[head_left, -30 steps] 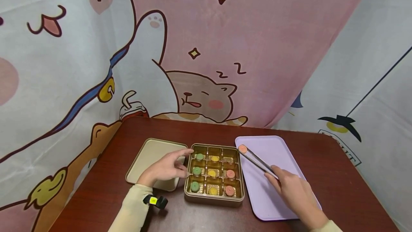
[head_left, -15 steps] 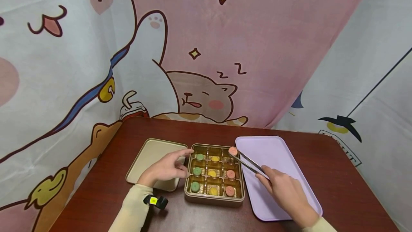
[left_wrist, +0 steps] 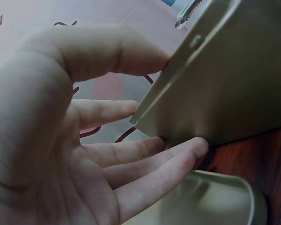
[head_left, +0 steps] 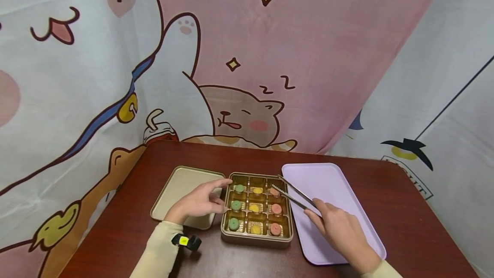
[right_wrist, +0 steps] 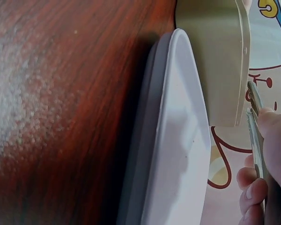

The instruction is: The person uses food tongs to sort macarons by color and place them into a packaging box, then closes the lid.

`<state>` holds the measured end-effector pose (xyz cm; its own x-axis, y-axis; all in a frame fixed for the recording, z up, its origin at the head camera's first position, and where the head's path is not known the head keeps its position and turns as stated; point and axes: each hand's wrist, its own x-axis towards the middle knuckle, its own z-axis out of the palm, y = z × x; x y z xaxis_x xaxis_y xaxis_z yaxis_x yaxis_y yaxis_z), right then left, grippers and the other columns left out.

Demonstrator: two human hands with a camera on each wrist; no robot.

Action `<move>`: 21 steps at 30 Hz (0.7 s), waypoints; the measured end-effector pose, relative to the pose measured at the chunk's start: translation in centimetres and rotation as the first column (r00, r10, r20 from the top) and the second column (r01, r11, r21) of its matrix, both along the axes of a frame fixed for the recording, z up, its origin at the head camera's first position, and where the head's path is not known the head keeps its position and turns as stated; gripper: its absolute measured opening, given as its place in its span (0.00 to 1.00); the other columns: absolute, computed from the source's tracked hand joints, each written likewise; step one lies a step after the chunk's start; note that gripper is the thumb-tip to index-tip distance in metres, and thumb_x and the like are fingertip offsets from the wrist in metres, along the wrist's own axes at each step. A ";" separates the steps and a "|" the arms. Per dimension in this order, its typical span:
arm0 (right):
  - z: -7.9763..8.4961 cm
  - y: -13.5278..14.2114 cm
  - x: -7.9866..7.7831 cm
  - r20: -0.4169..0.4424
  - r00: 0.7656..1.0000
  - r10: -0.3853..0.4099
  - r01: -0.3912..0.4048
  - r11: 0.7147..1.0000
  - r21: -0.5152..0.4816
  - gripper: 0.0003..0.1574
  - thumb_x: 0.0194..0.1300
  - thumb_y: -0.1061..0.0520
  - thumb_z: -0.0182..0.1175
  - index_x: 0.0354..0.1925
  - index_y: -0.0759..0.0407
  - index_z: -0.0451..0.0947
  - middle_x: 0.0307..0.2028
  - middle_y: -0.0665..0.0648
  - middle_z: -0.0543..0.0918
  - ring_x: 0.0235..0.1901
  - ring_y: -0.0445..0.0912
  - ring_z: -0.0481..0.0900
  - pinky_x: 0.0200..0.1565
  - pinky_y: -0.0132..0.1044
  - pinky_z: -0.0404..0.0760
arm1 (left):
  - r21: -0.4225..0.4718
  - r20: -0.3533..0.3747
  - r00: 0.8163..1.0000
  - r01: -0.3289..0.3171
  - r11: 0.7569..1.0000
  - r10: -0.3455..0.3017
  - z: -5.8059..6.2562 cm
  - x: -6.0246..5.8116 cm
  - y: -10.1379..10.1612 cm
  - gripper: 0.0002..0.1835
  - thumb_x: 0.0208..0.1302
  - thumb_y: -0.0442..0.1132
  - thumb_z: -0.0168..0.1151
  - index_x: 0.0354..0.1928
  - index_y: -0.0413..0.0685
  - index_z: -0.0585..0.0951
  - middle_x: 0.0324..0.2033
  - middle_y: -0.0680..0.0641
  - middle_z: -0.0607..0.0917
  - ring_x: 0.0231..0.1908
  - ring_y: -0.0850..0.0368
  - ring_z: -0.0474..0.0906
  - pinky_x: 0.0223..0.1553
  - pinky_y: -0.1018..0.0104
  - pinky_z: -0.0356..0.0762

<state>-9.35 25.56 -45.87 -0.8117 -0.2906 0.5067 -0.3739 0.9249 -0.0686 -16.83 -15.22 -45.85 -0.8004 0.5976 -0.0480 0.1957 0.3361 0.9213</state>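
In the head view a gold tin (head_left: 256, 241) stands mid-table with a divided insert. Green, yellow and pink macaron-like discs sit one to a compartment. My right hand (head_left: 345, 233) grips metal tongs (head_left: 298, 199), whose tips are spread over the far-right compartment. Between and below those tips lies a pink disc (head_left: 274, 191) inside that compartment. My left hand (head_left: 198, 202) is at the tin's left side. In the left wrist view its fingertips (left_wrist: 199, 146) touch the tin's side wall (left_wrist: 234, 79), fingers extended, thumb at the rim.
A gold lid (head_left: 179, 188) lies left of the tin, partly under my left hand. To the right, a lilac tray (head_left: 320, 175) lies beneath my right hand. Behind the brown table (head_left: 231, 153) hangs a cartoon-print cloth (head_left: 328, 46).
The tongs moved left from over the tray to the far-right compartment, and their tips spread. The pink disc they carried now lies in that compartment. My left hand stayed put.
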 end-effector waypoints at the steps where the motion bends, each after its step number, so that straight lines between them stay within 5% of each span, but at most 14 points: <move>1: 0.0 0.0 0.0 -0.001 1.000 0.000 0.000 1.000 0.000 0.18 0.65 0.43 0.73 0.44 0.51 0.79 0.25 0.50 0.82 0.17 0.51 0.79 0.12 0.42 0.65 | -0.002 0.002 1.000 -0.001 1.000 0.001 0.0 0.0 0.0 0.46 0.61 0.29 0.71 0.80 0.41 0.62 0.74 0.29 0.66 0.48 0.47 0.88 0.47 0.66 0.87; 21: 0.1 2.7 0.9 0.071 0.989 -0.132 0.136 0.989 -0.055 0.26 0.66 0.44 0.72 0.52 0.60 0.80 0.33 0.64 0.87 0.24 0.62 0.83 0.18 0.59 0.75 | -0.004 -0.007 1.000 0.002 1.000 -0.002 -0.1 -0.1 0.0 0.46 0.61 0.29 0.71 0.80 0.41 0.62 0.74 0.29 0.66 0.47 0.48 0.88 0.47 0.67 0.87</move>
